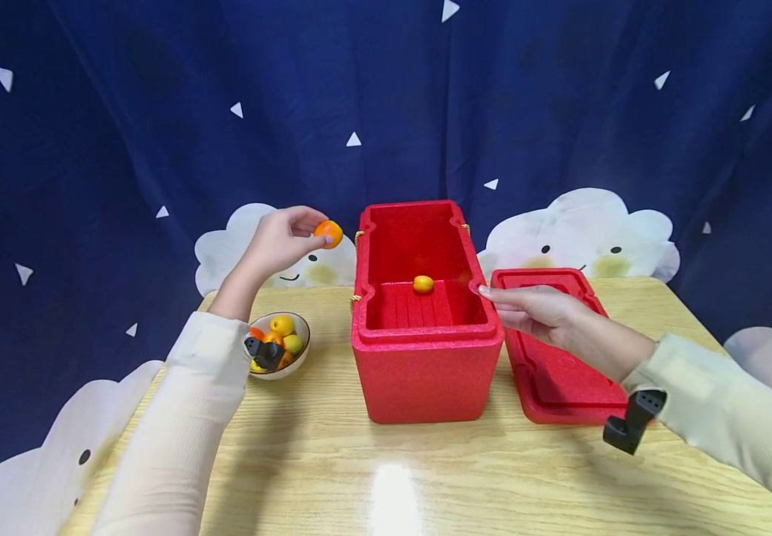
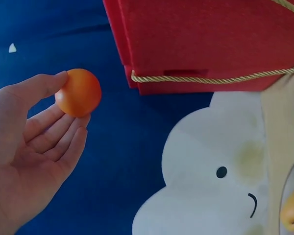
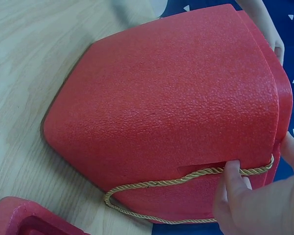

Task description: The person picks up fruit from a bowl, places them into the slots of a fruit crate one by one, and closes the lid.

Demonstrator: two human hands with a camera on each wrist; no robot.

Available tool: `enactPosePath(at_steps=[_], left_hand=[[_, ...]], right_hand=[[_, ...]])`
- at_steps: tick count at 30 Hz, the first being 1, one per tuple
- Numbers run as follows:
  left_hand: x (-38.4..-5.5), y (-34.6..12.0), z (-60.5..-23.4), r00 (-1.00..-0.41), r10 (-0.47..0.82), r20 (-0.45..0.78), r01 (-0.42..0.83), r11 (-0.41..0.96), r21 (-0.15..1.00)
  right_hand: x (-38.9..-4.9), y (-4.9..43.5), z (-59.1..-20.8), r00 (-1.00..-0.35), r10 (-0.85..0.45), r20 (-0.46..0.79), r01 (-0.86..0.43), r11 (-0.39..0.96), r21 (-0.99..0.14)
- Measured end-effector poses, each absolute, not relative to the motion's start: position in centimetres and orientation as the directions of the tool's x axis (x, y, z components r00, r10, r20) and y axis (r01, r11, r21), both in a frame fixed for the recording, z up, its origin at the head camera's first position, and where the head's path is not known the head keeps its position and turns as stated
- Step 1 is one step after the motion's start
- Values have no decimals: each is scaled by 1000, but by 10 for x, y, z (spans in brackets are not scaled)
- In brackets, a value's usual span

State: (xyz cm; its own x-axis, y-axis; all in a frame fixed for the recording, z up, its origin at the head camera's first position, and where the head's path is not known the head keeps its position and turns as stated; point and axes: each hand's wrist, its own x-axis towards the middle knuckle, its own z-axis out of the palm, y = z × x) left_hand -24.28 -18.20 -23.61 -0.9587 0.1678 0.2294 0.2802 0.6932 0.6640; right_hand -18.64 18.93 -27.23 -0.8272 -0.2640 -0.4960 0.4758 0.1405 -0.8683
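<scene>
Left of a red box, held an orange fruit aloft

Above the left part of the table, pinched the orange fruit between thumb and fingertips of the left hand, near the side wall of the box but apart from it. On the opposite side, gripped the rim of the box with the right hand: laid the thumb at the top edge and set the fingers against the outer wall, by a gold cord.

Inside the red box, open at the top, had one yellow fruit lying on the floor near the far wall. Below the left wrist, had a white bowl with a dark rim on the table, filled with yellow, greenish, orange and red pieces, partly hidden by a black camera at the left cuff. Right of the box, had a red lid lying on the table, partly covered by the right hand and forearm. On both arms, wore pale sleeves. Behind the table, had a dark blue curtain with white triangles, and white cloud shapes in front of it.
</scene>
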Motion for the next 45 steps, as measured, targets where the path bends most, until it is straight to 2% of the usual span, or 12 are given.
enactPosePath(at_steps=[9, 28, 34, 45], left_hand=[[-249, -169, -220, -953, 238, 186, 302, 713, 633], [-267, -142, -200, -959, 278, 60, 252, 734, 630], [-268, -127, -190, -944, 330, -10, 269, 785, 558], [-287, -88, -173, -924, 379, -57, 306, 818, 488]], right_hand=[[-187, 191, -270, -828, -251, -502, 480, 147, -865], [-183, 193, -268, -828, -256, -498, 475, 150, -867], [-180, 193, -271, -822, -248, -512, 484, 168, -858], [-176, 197, -265, -828, -238, -508, 482, 163, -861]])
